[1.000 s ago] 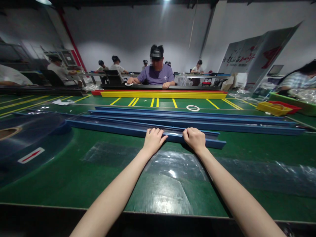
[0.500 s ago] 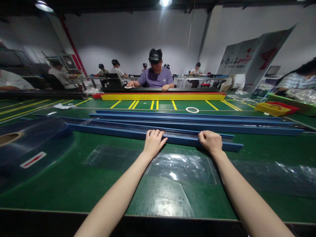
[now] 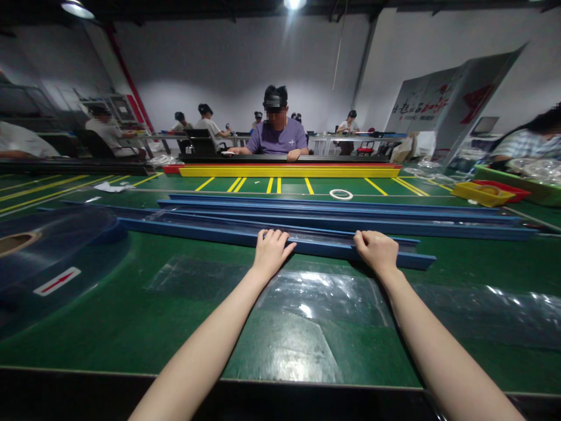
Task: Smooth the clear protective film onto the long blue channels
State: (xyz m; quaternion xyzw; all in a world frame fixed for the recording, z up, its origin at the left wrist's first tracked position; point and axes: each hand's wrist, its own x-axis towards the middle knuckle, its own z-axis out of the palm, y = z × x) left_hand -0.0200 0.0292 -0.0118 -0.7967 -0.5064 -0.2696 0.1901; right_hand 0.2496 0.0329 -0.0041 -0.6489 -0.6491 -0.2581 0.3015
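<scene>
A long blue channel strip (image 3: 205,232) with a clear, shiny lining lies across the green table, slightly slanted. My left hand (image 3: 272,250) is bent over its near wall, fingertips inside the trough and thumb on the outer side. Further right, near the strip's right end, my right hand (image 3: 377,250) is closed in a fist at the same near wall. Its fingertips are hidden, so any film under them cannot be made out. Pieces of clear plastic film (image 3: 324,295) lie flat on the table in front of both hands.
More blue channels (image 3: 350,219) lie just behind. A big roll of clear film (image 3: 83,234) sits at left. A white tape ring (image 3: 340,194), yellow strip (image 3: 289,171) and yellow tray (image 3: 482,194) are farther back. A co-worker in purple (image 3: 278,137) sits opposite.
The held blue channel has shifted slightly to the right together with my right hand. My left hand sits a touch farther left along it. The view has moved very slightly.
</scene>
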